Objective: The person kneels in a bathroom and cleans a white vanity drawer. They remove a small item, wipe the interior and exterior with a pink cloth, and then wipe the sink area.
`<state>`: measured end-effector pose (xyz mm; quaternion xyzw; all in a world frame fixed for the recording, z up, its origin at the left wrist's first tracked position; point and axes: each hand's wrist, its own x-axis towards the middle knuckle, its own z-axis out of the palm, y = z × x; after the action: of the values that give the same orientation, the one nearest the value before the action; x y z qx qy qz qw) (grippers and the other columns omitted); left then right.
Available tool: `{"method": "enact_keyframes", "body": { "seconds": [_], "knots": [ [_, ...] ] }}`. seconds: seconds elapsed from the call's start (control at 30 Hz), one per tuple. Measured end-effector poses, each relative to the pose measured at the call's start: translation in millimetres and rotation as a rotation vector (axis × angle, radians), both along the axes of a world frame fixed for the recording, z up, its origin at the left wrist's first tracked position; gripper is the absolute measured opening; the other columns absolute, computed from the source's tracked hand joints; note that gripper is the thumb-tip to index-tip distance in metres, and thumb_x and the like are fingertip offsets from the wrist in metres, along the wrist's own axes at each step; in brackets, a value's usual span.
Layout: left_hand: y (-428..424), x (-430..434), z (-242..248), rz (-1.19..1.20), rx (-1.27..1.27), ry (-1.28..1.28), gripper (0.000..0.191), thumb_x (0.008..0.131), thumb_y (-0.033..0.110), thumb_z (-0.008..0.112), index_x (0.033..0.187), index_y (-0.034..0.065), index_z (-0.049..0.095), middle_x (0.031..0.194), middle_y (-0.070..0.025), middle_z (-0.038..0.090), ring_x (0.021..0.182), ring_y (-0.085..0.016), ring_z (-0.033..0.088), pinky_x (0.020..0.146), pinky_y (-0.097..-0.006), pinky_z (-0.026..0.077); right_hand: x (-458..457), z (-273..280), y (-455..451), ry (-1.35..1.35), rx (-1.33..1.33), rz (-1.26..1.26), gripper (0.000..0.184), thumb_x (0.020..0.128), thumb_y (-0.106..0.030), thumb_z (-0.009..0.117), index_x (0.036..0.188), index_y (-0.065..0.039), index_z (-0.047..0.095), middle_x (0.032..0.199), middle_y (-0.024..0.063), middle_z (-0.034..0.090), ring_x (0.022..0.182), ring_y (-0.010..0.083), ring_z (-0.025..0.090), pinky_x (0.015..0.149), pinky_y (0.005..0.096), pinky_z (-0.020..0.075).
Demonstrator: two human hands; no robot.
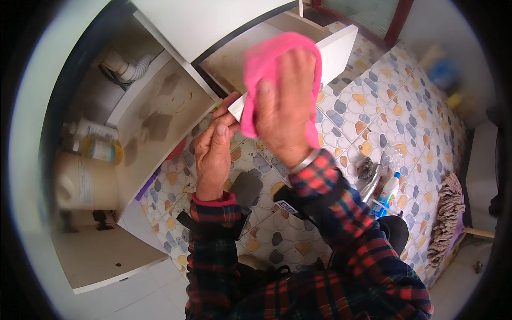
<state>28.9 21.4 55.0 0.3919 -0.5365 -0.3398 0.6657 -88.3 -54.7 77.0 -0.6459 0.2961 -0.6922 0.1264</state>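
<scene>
A pink cloth [260,64] lies under the spread palm and fingers of my right hand [284,100], pressed over the front panel of a pulled-out white drawer [340,52]. Motion blurs that hand slightly. My left hand [216,148] grips the near end of the same panel, fingers on its far side and thumb nearer me. Behind the cloth, the drawer's inside shows brownish stains on its bottom. The cloth hides most of the panel's middle.
At left, an open cabinet [160,104] with a stained shelf holds a yellow bottle [102,150], a large jug [86,182] and a corrugated pipe [140,68]. On the pebble-pattern floor at right are a blue-and-white bottle [387,196], a steel-wool scrubber [365,168] and a mop head [446,220].
</scene>
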Motion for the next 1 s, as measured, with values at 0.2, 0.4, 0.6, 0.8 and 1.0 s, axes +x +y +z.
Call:
{"method": "enact_keyframes", "body": {
  "seconds": [0.2, 0.4, 0.6, 0.8, 1.0],
  "knots": [
    [-2, -2, 0, 0.014, 0.010, 0.006, 0.039, 0.096, 0.021, 0.039, 0.114, -0.0107, 0.053, 0.134, -0.0185, 0.039, 0.121, -0.026, 0.041, 0.101, -0.0391, 0.033, 19, -64, 22, 0.158, -0.014, 0.011, 0.041, 0.071, -0.007, 0.061, 0.110, 0.002, 0.051, 0.112, 0.0235, 0.043, 0.103, 0.0440, 0.042, 0.084, 0.0512, 0.0343],
    [3, -7, -1, 0.097, 0.039, 0.034, 0.033, 0.095, 0.016, 0.040, 0.113, -0.0088, 0.052, 0.127, -0.0158, 0.046, 0.118, -0.025, 0.043, 0.101, -0.0397, 0.032, 17, -113, 39, 0.225, 0.013, 0.116, 0.037, 0.066, -0.002, 0.062, 0.103, -0.008, 0.058, 0.097, 0.0127, 0.047, 0.092, 0.0319, 0.048, 0.077, 0.0467, 0.0371],
    [6, -9, -4, 0.145, 0.041, 0.074, 0.024, 0.094, 0.011, 0.043, 0.107, -0.0053, 0.055, 0.119, -0.0136, 0.051, 0.114, -0.024, 0.046, 0.095, -0.0465, 0.038, -19, -114, 47, 0.222, 0.103, 0.272, 0.040, 0.068, 0.004, 0.060, 0.107, -0.005, 0.056, 0.098, 0.0137, 0.048, 0.088, 0.0347, 0.050, 0.080, 0.0417, 0.0399],
    [4, -8, -3, 0.115, 0.001, 0.078, 0.022, 0.093, 0.009, 0.045, 0.105, -0.0062, 0.055, 0.116, -0.0134, 0.052, 0.112, -0.024, 0.048, 0.095, -0.0478, 0.039, -39, -42, 34, -0.089, 0.127, 0.287, 0.039, 0.073, 0.010, 0.053, 0.111, 0.004, 0.050, 0.108, 0.0222, 0.045, 0.098, 0.0399, 0.049, 0.084, 0.0370, 0.0423],
    [3, -11, -2, 0.118, -0.009, 0.079, 0.022, 0.093, 0.009, 0.045, 0.105, -0.0064, 0.055, 0.116, -0.0126, 0.052, 0.111, -0.024, 0.048, 0.096, -0.0476, 0.039, -9, -19, 10, 0.009, 0.045, 0.009, 0.053, 0.074, 0.009, 0.053, 0.125, 0.006, 0.038, 0.127, 0.0297, 0.036, 0.117, 0.0474, 0.038, 0.097, 0.0427, 0.0346]
  ]
}}
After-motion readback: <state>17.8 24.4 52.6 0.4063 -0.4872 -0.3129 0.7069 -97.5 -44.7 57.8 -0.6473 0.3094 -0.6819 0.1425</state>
